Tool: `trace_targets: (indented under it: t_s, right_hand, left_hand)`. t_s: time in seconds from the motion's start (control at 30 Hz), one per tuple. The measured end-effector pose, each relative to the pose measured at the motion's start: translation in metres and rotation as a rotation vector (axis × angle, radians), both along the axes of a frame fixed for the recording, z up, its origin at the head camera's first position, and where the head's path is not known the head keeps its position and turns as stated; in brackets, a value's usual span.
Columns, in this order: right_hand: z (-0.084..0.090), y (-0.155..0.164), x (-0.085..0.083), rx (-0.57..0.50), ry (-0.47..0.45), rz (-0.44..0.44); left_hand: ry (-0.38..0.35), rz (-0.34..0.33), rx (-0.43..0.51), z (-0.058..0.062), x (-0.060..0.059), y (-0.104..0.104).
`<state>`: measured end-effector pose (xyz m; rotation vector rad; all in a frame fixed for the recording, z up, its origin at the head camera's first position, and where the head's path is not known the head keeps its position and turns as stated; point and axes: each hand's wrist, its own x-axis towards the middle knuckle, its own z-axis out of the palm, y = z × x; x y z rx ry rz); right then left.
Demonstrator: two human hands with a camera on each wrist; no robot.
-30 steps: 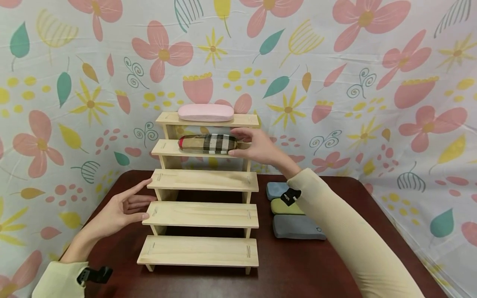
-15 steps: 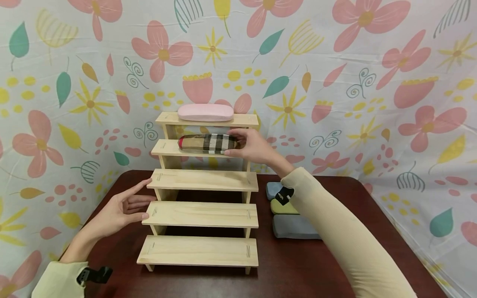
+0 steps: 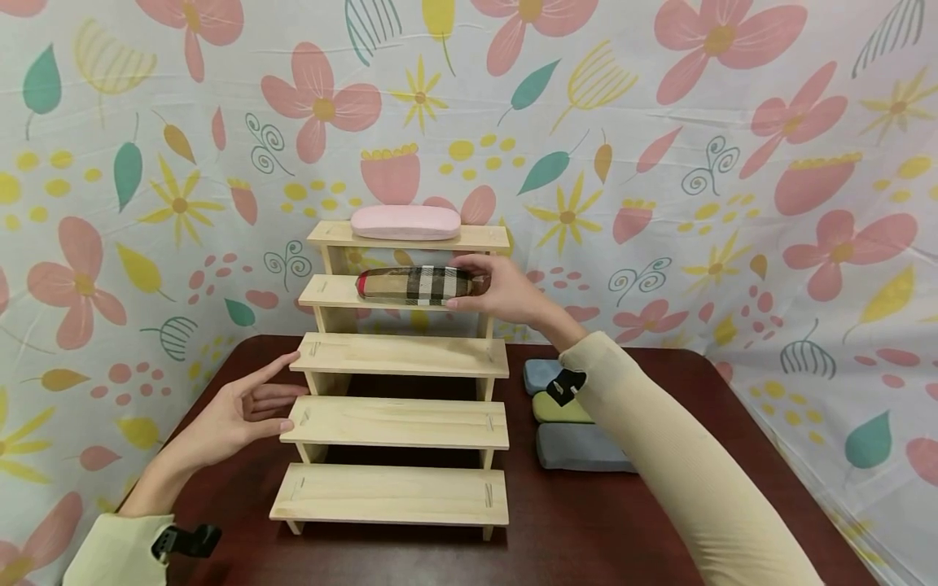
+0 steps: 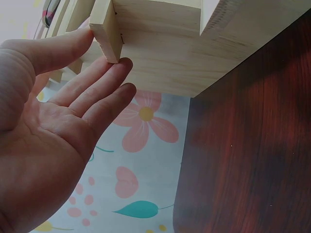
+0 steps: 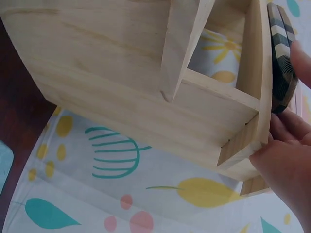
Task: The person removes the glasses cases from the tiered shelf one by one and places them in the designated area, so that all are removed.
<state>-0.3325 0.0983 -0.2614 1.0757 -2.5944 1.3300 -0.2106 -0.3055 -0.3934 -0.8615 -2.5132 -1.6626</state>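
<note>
**A:** What surface is it, and what is around it?

**B:** It is a dark red-brown wooden table (image 3: pixel 630 521). Behind it and at both sides hangs a white cloth (image 3: pixel 659 163) with pink flowers, yellow flowers and green leaves. On the table stands a light wooden stepped shelf (image 3: pixel 399 423) with five steps. A pink case (image 3: pixel 405 221) lies on the top step. On the second step from the top lies a checked case (image 3: pixel 418 286), brown with black and white stripes.

**B:** To the right of the shelf, three more cases lie on the table in a row: a blue-grey case (image 3: pixel 541 373) at the back, a yellow-green case (image 3: pixel 560 409) in the middle, a grey case (image 3: pixel 582 448) in front.

**A:** And the hands?

**B:** The right hand (image 3: pixel 506 291) pinches the right end of the checked case, thumb under, fingers on top. The left hand (image 3: pixel 234 415) is spread with straight fingers; the fingertips touch the left edge of the shelf, at the lower steps.

**A:** What is hard to see?

**B:** The right sleeve covers part of the three cases. In the right wrist view only a narrow part of the checked case (image 5: pixel 281 58) shows, and the hand is cut off at the edge. The left wrist view shows the shelf only from very near.
</note>
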Motion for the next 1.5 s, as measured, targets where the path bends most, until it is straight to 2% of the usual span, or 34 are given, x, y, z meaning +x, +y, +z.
trace_targets:
  t_s: [0.1, 0.2, 0.5, 0.87, 0.93, 1.2, 1.5]
  right_hand:
    - [-0.006, 0.000, -0.009, 0.025, 0.013, -0.014]
    - [-0.007, -0.001, -0.010, 0.047, 0.025, -0.028]
    - [-0.006, 0.001, -0.007, 0.017, -0.017, -0.001]
    - [-0.003, -0.001, -0.006, 0.052, -0.008, -0.010]
    - [-0.002, -0.001, -0.003, 0.041, -0.021, -0.009]
    - [0.015, 0.000, 0.027, -0.018, -0.070, -0.009]
    - [-0.007, 0.012, 0.014, -0.049, -0.040, -0.032]
  left_hand:
    - [0.004, -0.001, -0.004, -0.001, -0.001, -0.001]
    - [0.009, -0.004, -0.006, -0.002, -0.002, -0.002]
    - [0.007, -0.001, -0.009, -0.003, -0.002, -0.003]
    - [-0.007, -0.014, 0.006, -0.002, -0.001, -0.002]
    - [-0.009, -0.020, 0.010, -0.002, -0.001, -0.002]
    - [-0.002, -0.012, 0.005, -0.001, -0.001, 0.000]
    - [0.015, 0.009, -0.019, -0.002, -0.001, 0.000]
